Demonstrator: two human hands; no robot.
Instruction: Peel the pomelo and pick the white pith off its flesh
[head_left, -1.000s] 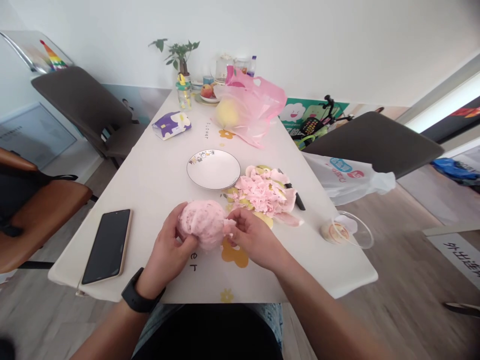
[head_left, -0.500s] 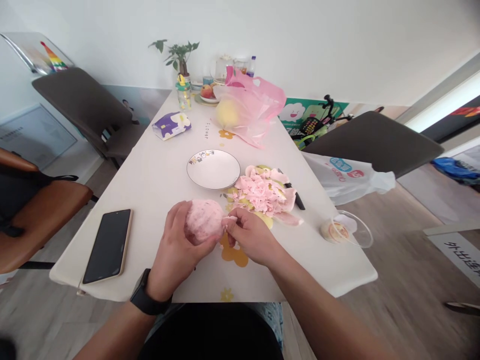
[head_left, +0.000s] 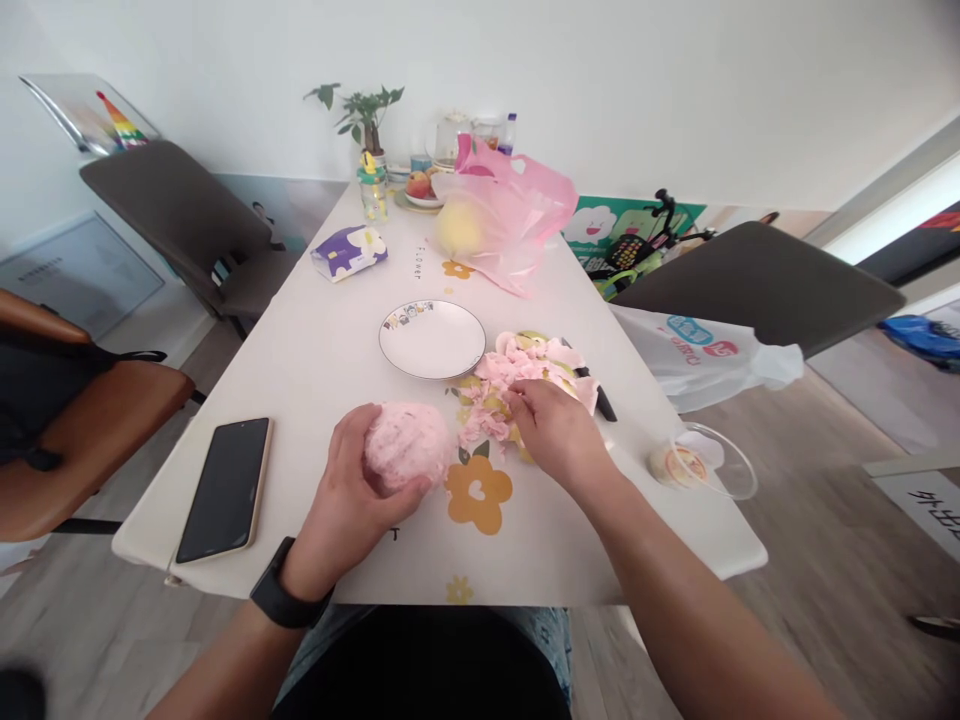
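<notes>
My left hand (head_left: 352, 480) is wrapped round a peeled pomelo (head_left: 407, 447), a pinkish ball with shreds of white-pink pith on it, held low over the near part of the table. To its right, my right hand (head_left: 556, 428) is at the heap of pink pomelo peel (head_left: 510, 370), its thumb and forefinger pressed together at the near side of the heap. Whatever may be between those fingertips is hidden. Partly under the peel, a black-handled knife (head_left: 604, 402) points away. Just behind the pomelo lies a white plate (head_left: 433, 342) with a cartoon rim, bare.
A phone (head_left: 226, 490) lies at the left corner, a tissue pack (head_left: 349, 252) farther back. At the far end are a pink plastic bag (head_left: 517, 220) with a yellow fruit, a cup (head_left: 373, 195) and a plant. A clear container (head_left: 705, 462) is at the right edge.
My right hand has left the pomelo's side, where it pinched a strip of pith, and moved right to the peel heap. My left hand still holds the pomelo.
</notes>
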